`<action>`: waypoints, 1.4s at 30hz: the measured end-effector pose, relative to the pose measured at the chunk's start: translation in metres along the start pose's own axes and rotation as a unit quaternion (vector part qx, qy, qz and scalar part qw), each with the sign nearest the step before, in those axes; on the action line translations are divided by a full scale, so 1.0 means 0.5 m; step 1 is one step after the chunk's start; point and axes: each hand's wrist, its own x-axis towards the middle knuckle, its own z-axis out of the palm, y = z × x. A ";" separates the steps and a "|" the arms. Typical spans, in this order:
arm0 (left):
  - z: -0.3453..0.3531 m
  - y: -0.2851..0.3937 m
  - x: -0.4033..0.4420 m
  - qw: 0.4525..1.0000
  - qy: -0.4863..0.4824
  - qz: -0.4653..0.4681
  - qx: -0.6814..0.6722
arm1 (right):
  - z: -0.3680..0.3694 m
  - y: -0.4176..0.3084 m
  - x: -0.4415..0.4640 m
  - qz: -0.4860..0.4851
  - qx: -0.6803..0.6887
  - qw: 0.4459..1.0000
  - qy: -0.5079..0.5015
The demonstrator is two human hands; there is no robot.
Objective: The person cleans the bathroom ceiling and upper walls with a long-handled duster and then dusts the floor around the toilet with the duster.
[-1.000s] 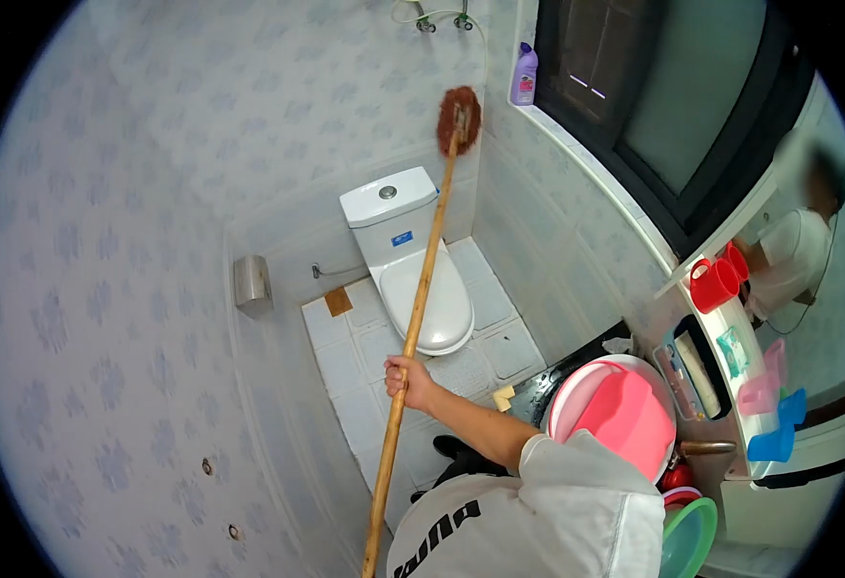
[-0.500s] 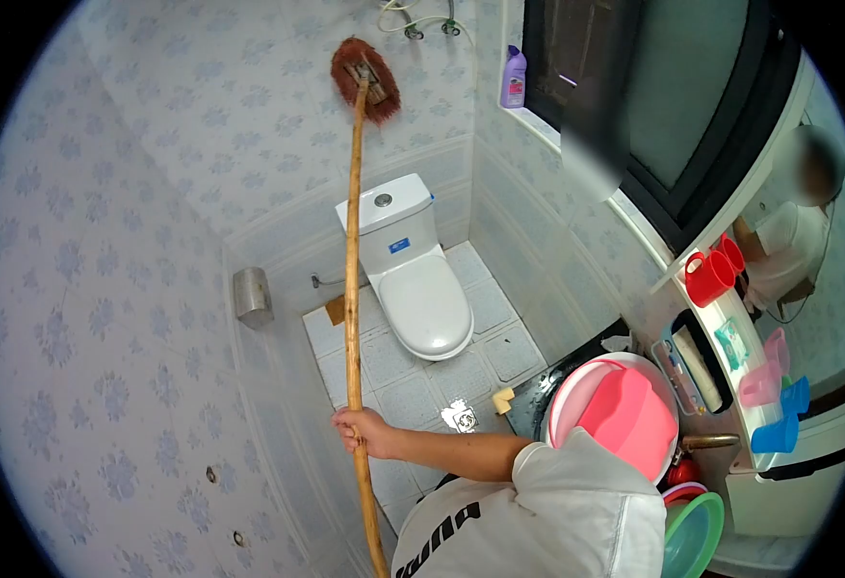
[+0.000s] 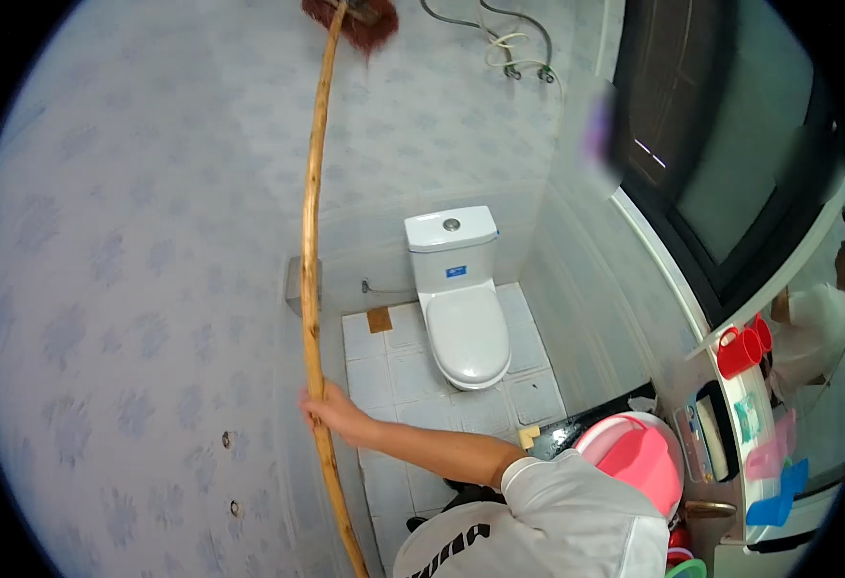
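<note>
My right hand [image 3: 338, 414] is closed round a long wooden pole [image 3: 311, 241], left of the toilet. The pole runs from the bottom edge up to a reddish-brown mop head [image 3: 369, 24], which is at the patterned wall [image 3: 182, 173] and partly cut off by the top edge. The white toilet [image 3: 468, 332] stands beyond my forearm with its lid down. My left hand is not in view, and the pole's lower end is out of frame.
A metal paper holder [image 3: 294, 285] is partly behind the pole. Hoses [image 3: 509, 39] hang on the back wall. At right are a pink basin [image 3: 642, 467], a shelf [image 3: 730, 385] with red cups [image 3: 738, 353] and blue cups [image 3: 774, 506], a window [image 3: 682, 116] and a mirror reflecting a person.
The mop head has moved left and up the wall from the corner beside the toilet. My right hand has shifted left with the pole, and the view has tilted, so the toilet appears further right.
</note>
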 end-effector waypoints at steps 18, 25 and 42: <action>0.006 0.722 0.239 0.943 -0.164 0.278 0.079 | -0.220 -0.272 0.201 -0.151 -0.153 0.957 0.193; -0.065 0.847 0.346 0.942 -0.084 0.326 -0.013 | -0.383 -0.210 0.257 -0.223 -0.317 0.869 0.308; -0.476 1.254 0.631 0.844 -0.046 0.414 -0.337 | -0.414 -0.108 0.363 -0.151 -0.273 0.887 0.340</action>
